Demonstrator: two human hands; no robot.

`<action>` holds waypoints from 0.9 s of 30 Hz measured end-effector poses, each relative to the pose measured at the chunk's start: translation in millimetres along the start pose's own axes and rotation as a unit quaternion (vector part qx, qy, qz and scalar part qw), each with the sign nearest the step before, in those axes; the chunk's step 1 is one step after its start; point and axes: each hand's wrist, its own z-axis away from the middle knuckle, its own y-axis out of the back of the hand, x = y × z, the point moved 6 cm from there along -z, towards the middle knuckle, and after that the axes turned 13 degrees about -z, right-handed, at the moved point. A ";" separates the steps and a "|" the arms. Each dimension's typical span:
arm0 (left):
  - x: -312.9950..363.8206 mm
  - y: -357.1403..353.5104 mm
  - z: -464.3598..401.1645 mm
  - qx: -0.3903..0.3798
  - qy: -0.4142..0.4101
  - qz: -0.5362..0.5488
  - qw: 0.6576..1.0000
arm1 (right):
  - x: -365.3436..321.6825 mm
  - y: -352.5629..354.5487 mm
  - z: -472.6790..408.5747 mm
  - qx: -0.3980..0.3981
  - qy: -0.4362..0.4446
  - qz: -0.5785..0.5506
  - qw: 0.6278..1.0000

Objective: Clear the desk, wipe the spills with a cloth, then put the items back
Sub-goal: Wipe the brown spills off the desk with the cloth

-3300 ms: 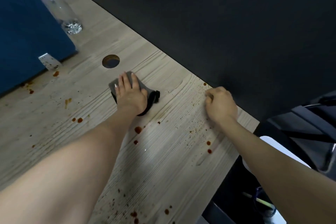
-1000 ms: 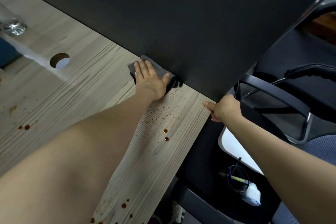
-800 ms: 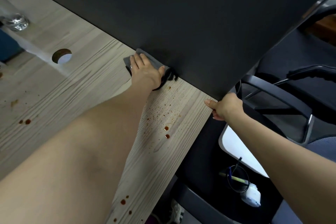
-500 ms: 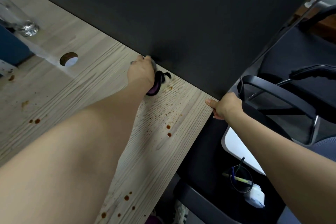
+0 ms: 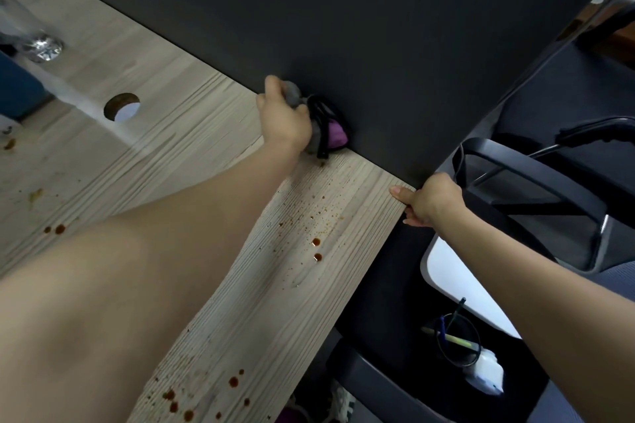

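Partition (image 5: pixel 378 27), dark, runs along the far edge of the tabletop (image 5: pixel 171 154), pale wood grain w/ a round cable hole (image 5: pixel 122 107) at left. Office chair (image 5: pixel 536 189) w/ black armrest sits off the right end, well apart from the spills. Blue block (image 5: pixel 17 89) at far left, a clear bottle's base (image 5: pixel 44 46) just beside it. Left hand (image 5: pixel 283 118) is up against the partition, fingers curled round a bunched cloth (image 5: pixel 321 129), grey w/ a purple patch and black trim; cloth touches both tabletop and partition. Right hand (image 5: pixel 427 201) holds the tabletop's right corner, thumb on top, other fingers hooked under the edge. Pen cup (image 5: pixel 457 340) below, near the floor, beside a small white item (can't tell what). Brown drops (image 5: pixel 316 247) sit between the two hands; more brown drops near the front edge (image 5: pixel 206 395) and at left (image 5: pixel 55 228).
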 end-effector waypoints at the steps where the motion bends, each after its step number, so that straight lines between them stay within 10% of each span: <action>1: 4.8 -3.2 7.3 -0.015 -0.014 0.010 1.000 | 0.1 0.6 0.4 0.003 0.000 0.001 1.000; 27: 3.9 6.2 -8.2 0.037 0.038 -0.071 0.996 | -1.0 -1.0 2.8 0.002 0.016 -0.008 1.000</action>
